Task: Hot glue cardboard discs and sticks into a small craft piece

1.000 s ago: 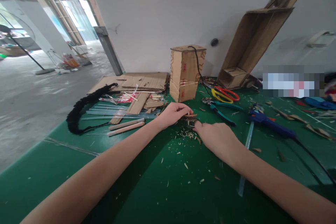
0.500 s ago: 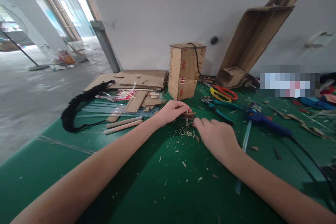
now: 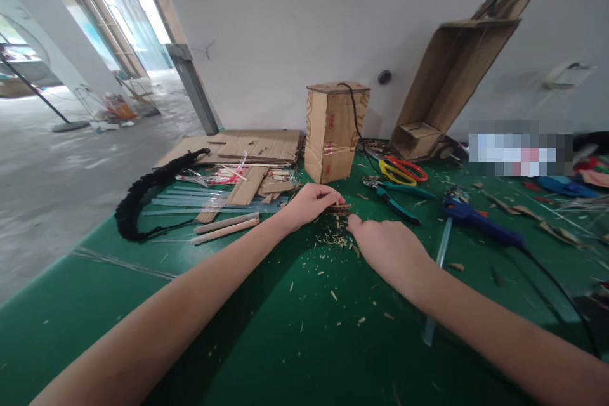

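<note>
Near the middle of the green table, my left hand is closed on a small stack of brown cardboard pieces with a thin pale stick in it. Just right of the stack, my right hand is closed with its knuckles up, and what it grips is hidden under the fingers. Pale shavings lie scattered below and between the hands. Behind them stands an upright cardboard box with a black cord over its top.
Right of the box lie scissors, teal-handled pliers and a blue glue gun with its cable. At left are glue sticks, two rods, cardboard sheets and a black fuzzy strip. A tall cardboard piece leans on the wall.
The camera view has shifted slightly. My right hand has turned a little, and its fingers are less visible; my left hand keeps its hold on the cardboard stack.
</note>
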### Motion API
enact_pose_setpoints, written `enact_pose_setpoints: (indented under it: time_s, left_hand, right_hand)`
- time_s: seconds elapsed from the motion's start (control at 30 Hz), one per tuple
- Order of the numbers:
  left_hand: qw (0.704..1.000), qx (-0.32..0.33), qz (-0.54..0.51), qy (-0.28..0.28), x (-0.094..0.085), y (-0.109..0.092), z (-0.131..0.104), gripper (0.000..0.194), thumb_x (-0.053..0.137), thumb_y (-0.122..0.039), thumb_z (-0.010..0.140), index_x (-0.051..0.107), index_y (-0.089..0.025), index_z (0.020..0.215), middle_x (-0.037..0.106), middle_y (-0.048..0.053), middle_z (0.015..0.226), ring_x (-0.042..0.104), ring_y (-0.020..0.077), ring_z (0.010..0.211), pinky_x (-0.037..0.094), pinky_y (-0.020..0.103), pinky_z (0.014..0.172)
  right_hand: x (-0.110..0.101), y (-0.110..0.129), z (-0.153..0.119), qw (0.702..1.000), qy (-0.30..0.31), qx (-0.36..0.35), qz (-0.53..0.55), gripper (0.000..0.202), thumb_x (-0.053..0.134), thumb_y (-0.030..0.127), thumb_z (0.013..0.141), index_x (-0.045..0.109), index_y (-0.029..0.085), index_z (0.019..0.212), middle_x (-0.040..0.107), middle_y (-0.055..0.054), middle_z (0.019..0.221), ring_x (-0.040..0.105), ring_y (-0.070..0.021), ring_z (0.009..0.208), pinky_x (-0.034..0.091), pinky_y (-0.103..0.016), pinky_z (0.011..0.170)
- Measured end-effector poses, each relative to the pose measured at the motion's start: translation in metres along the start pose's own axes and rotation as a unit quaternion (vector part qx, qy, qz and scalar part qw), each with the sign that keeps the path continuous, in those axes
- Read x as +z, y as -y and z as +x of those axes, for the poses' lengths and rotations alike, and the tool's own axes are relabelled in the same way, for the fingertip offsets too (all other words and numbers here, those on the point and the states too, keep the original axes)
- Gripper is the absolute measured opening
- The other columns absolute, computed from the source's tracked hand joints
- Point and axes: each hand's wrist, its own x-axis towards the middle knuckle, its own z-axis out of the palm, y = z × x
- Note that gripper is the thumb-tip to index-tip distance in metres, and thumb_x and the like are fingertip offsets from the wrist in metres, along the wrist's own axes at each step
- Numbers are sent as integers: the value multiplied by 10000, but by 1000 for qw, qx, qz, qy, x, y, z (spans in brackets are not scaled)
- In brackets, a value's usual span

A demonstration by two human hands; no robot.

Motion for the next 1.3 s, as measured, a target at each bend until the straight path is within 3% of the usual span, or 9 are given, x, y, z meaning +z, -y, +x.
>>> enact_pose_setpoints:
  time_s: [0.27, 0.4, 0.5, 0.8, 1.0, 1.3]
  left_hand:
    - [1000, 2, -1, -1, 2, -2, -1, 317, 463, -359, 774, 665, -115, 784, 663, 53, 769, 559, 134, 685, 410, 230, 613]
    - [1000, -9, 9, -11, 3, 0, 0, 332, 469, -389, 761, 668, -124, 783, 660, 48, 745, 554, 141, 663, 407, 229, 571]
    - [1000, -10, 19, -16, 4, 0, 1, 336, 483, -406, 749, 666, -124, 754, 652, 43, 708, 536, 132, 620, 389, 225, 536]
    - [1000, 9, 12, 3, 3, 0, 2, 326, 466, -400, 770, 636, -123, 749, 644, 45, 743, 522, 113, 620, 377, 219, 550]
    - [1000, 11, 22, -14, 4, 0, 2, 328, 467, -401, 767, 633, -120, 727, 637, 40, 718, 510, 109, 604, 371, 222, 550]
    - [999, 1, 35, -12, 3, -4, 1, 338, 436, -366, 781, 658, -112, 756, 625, 27, 678, 470, 96, 558, 333, 208, 502]
  right_hand:
    - [1, 4, -3, 999, 33, -1, 7, 271, 389, 9, 703, 509, 140, 908, 608, -41, 566, 593, -191, 477, 248, -242, 386]
    - [4, 6, -7, 1000, -5, 16, -13, 169, 343, 115, 824, 501, 155, 871, 594, -36, 523, 587, -203, 446, 236, -237, 375]
    - [6, 6, -8, 998, -36, 37, -25, 222, 280, 225, 890, 490, 165, 849, 601, -48, 544, 588, -196, 445, 225, -231, 379]
    - [11, 3, -5, 996, -69, 37, -32, 164, 344, 188, 855, 507, 177, 869, 608, -37, 612, 578, -184, 458, 175, -233, 389]
    - [11, 5, -7, 994, -89, 43, -43, 171, 340, 183, 854, 509, 187, 834, 600, -27, 612, 566, -174, 462, 148, -244, 386]
    - [10, -2, 1, 1000, -20, 19, -13, 229, 297, 250, 879, 518, 192, 891, 601, -39, 525, 579, -208, 445, 236, -241, 383]
